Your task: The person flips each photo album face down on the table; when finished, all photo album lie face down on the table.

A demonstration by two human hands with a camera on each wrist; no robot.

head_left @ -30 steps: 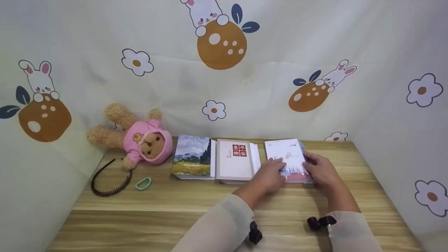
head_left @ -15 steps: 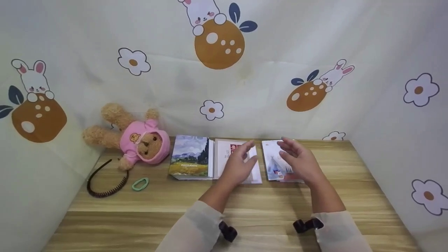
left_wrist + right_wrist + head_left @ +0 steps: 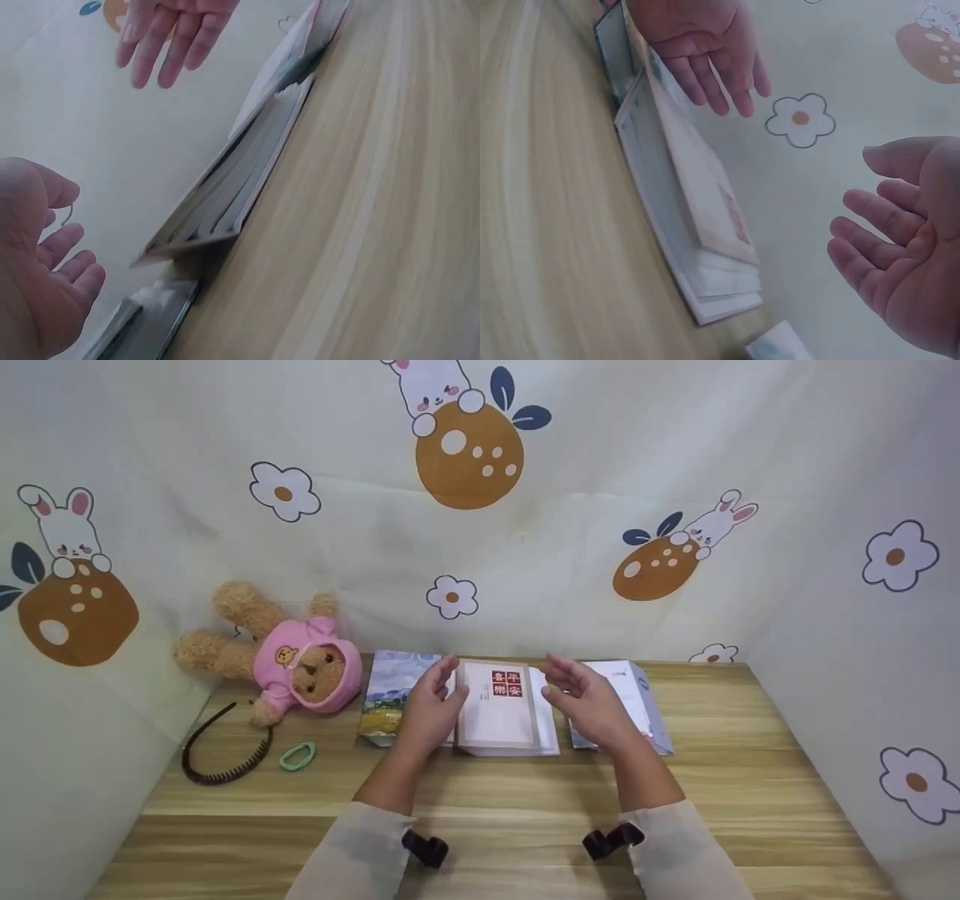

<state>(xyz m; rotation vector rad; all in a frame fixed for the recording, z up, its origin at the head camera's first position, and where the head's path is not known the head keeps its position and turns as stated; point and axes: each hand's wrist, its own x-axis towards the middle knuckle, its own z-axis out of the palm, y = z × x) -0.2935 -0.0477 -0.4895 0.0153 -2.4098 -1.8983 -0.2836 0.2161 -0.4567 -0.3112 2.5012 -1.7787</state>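
The left hand [image 3: 431, 709] and right hand [image 3: 589, 705], palms facing and fingers loosely extended, hold nothing and hover at nine and three o'clock of the cream album [image 3: 496, 720] with red characters, which lies on the desk [image 3: 510, 829]. Partly hidden by the hands, the landscape album [image 3: 390, 690] lies at its nine o'clock and the white album [image 3: 628, 690] at its three. Farther off, the plush bear [image 3: 296, 660] lies between nine and ten, the green hair tie [image 3: 296, 768] and dark headband [image 3: 225, 778] between eight and nine.
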